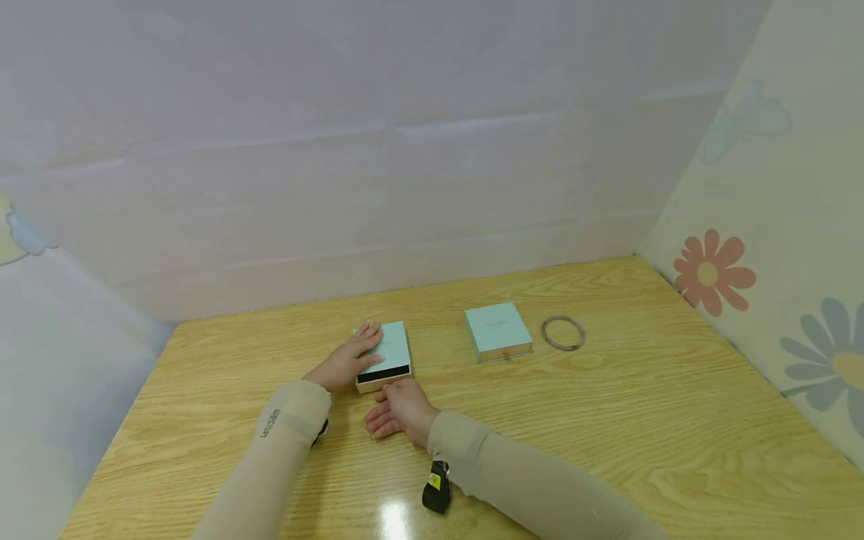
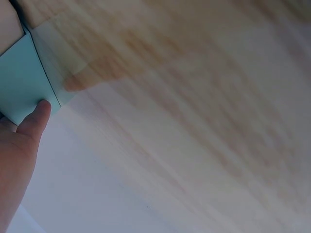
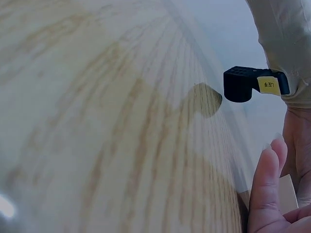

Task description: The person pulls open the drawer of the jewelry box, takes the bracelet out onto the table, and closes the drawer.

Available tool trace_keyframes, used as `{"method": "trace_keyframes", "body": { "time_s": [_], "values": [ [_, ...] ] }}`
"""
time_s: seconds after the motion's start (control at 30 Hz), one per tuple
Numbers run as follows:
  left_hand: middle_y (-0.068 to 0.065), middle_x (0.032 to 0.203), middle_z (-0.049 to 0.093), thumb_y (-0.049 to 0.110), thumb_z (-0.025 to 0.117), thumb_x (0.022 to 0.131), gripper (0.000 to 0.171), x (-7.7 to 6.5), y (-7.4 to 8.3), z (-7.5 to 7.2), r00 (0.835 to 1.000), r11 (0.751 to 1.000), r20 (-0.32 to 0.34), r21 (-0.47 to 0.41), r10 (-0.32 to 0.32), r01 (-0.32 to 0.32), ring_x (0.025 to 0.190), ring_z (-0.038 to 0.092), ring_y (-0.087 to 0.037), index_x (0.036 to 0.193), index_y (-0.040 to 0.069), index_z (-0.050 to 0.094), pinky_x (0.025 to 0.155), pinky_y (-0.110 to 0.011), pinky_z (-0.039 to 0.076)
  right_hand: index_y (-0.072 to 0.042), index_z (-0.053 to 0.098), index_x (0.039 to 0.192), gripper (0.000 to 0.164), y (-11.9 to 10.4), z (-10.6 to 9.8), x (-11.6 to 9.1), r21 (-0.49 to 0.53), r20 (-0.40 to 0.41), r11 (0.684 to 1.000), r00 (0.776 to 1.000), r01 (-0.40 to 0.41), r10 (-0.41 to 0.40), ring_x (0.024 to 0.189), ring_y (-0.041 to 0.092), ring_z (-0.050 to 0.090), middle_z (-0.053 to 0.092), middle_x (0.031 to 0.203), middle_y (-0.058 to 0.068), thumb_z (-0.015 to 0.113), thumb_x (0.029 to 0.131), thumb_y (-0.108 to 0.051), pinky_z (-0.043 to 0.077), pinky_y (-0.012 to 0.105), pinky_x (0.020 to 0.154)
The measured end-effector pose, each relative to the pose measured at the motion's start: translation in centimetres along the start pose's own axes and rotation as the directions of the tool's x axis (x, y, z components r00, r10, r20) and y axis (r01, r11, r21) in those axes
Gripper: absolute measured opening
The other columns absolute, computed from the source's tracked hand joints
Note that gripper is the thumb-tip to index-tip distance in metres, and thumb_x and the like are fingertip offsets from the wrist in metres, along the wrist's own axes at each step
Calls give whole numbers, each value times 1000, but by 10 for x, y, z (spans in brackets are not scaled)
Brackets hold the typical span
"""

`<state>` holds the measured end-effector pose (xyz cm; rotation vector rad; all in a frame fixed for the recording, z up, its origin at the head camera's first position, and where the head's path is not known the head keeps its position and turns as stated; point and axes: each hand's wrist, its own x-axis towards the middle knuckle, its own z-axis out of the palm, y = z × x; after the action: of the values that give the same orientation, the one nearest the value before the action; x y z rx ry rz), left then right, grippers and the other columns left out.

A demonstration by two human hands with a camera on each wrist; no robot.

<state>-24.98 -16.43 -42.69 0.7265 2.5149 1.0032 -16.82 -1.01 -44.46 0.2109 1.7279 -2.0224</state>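
Observation:
A light-blue drawer box (image 1: 397, 345) lies on the table with its drawer (image 1: 383, 381) slid partly out at the front, baring a dark inside. Across the box's top and left side rests my left hand (image 1: 351, 358), its fingers spread. The left wrist view shows one fingertip (image 2: 43, 108) against the box's blue side (image 2: 24, 80). At the drawer's front is my right hand (image 1: 403, 409), thumb and forefinger up against it, the other fingers stretched out leftward. Whatever lies between that thumb and forefinger is hidden. In the right wrist view those outstretched fingers (image 3: 266, 187) cover much of the drawer's edge.
A second light-blue box (image 1: 498, 328), its drawer pushed in, sits to the right. Beyond it lies a thin brownish ring (image 1: 563, 333). The wooden table (image 1: 594, 420) meets a pale wall covering at the back and flowered panels at the sides.

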Motion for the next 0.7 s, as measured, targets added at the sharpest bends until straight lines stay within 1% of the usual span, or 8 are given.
{"method": "trace_keyframes", "body": {
  "time_s": [0.17,0.4,0.7],
  "values": [
    [-19,160,7,17,49,103,60,0,1,0,1000,1000,0,-7,4,-4,147,-6,-34,151,-6,21,116,-55,1,8,53,101,27,0,-1,3,-3,15,1000,1000,3,-3,52,15,63,67,73,16,32,106,-8,56,30,49],
    [-19,160,8,17,49,103,60,0,1,0,1000,1000,-3,-1,6,-6,147,-5,-34,151,-7,21,116,-55,2,7,53,100,26,0,-1,6,-12,4,1000,1000,0,0,53,15,63,68,74,17,32,106,-6,56,30,50],
    [-18,160,7,18,49,104,60,0,0,1,1000,1000,-3,0,-5,5,147,-6,-34,151,-6,21,116,-55,1,8,54,100,26,0,0,9,2,-9,1000,1000,-12,12,54,16,64,68,74,17,32,105,-6,57,31,51]
  ]
}}
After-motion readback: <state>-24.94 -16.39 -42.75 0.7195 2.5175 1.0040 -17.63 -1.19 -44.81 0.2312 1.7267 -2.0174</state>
